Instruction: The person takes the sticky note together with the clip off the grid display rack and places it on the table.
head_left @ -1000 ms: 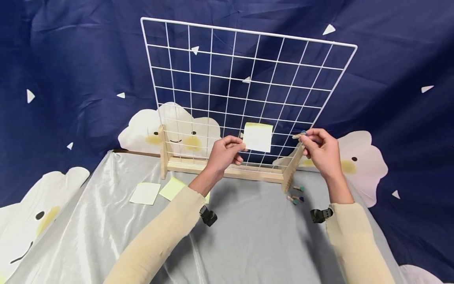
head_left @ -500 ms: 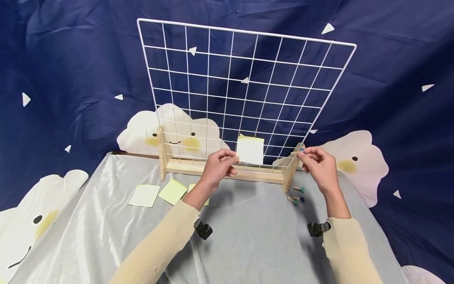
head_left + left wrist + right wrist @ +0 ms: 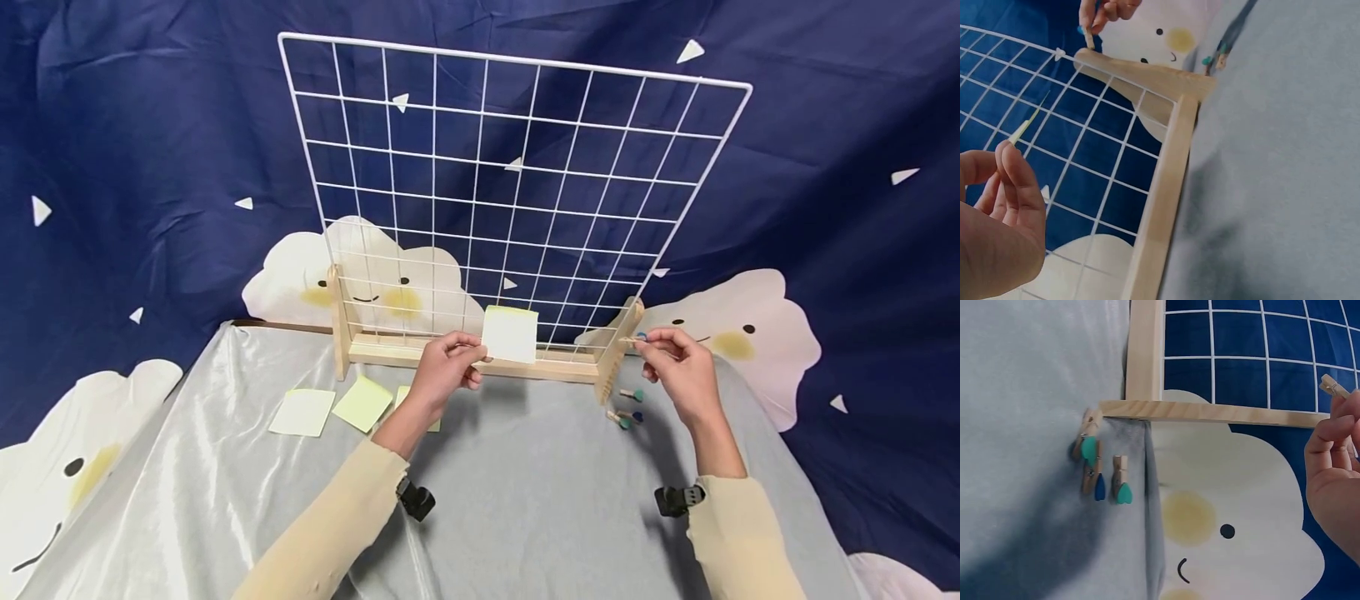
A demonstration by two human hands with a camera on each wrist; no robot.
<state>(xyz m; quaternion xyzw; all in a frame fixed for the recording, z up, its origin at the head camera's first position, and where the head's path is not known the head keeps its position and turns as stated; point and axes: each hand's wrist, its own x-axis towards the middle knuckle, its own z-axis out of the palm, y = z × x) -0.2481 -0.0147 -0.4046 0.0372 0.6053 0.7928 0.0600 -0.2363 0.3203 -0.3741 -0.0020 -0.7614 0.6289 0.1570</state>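
My left hand [image 3: 448, 371] pinches a pale yellow sticky note [image 3: 510, 335] at its left edge, holding it upright in front of the lower part of a white wire grid [image 3: 472, 179]. Edge-on, the sticky note [image 3: 1022, 130] shows between thumb and fingers in the left wrist view. At the grid's right side, my right hand [image 3: 681, 371] pinches a small wooden clothespin [image 3: 630, 339] with a blue decoration. That clothespin [image 3: 1333, 386] points out past the fingertips in the right wrist view, near the wooden stand [image 3: 1210, 412].
Three more sticky notes lie on the grey cloth [image 3: 540, 500]: a white-looking one [image 3: 302, 412], a yellow one [image 3: 363, 404] and one [image 3: 402, 395] partly behind the left arm. Several clothespins [image 3: 1124, 481] with green or blue hearts lie by the stand's right foot.
My left hand has moved down and left with the sticky note, from the grid's middle to its lower part. My right hand has lowered with the clothespin along the grid's right side.
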